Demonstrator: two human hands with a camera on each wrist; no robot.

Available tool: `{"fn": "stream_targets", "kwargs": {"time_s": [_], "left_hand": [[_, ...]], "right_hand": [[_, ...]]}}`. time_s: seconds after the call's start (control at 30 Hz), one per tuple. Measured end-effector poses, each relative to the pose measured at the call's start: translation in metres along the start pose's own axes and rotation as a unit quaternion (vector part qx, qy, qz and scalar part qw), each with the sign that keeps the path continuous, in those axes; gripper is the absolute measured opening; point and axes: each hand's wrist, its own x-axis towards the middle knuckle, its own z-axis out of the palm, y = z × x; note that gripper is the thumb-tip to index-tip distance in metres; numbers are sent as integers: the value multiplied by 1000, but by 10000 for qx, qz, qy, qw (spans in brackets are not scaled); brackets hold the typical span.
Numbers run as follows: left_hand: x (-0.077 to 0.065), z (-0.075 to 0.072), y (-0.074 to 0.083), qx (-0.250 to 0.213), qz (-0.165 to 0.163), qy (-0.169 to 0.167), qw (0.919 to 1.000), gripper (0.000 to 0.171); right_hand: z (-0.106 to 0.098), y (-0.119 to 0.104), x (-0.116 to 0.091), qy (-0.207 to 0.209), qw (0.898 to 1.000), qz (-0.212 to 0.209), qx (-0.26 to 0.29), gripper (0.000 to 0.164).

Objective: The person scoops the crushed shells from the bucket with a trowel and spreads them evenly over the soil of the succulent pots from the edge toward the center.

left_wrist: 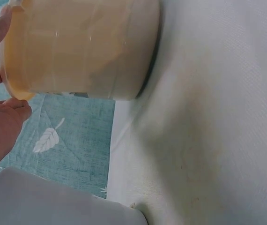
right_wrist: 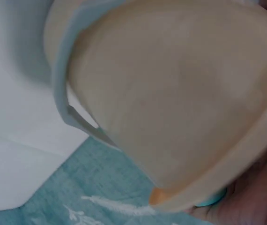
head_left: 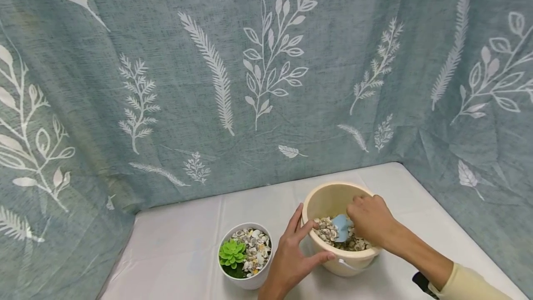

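A cream bucket holds a layer of small shells. My left hand grips its near left rim, fingers over the edge and thumb against the outside; the left wrist view shows that hand at the rim of the bucket. Inside the bucket, my right hand holds a small light-blue shovel, its blade among the shells. The right wrist view catches part of that hand behind the rim and a sliver of the shovel. Its grip is mostly hidden.
Left of the bucket stands a white pot with shells and a green succulent. The bucket's pale handle hangs down outside. A white cloth covers the table, and a blue-green leaf-print curtain rises behind and at both sides.
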Motion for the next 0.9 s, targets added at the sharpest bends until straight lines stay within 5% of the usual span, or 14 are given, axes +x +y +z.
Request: {"fn": "stream_targets", "kwargs": {"time_s": [0.27,0.5,0.9], "left_hand": [[0,-1,-1,-173,-107,-94,9997,59],[0,0,0,-328,-124,-129,9993,59],[-1,1,-1,-131,-97,-73,9998,56]], "right_hand": [[-15,8,-1,-317,9939,541,904,27],[-12,13,-8,-25,9885,691,1342,41],[-28,20,-15,-82,9742,1194,1914,21]]}}
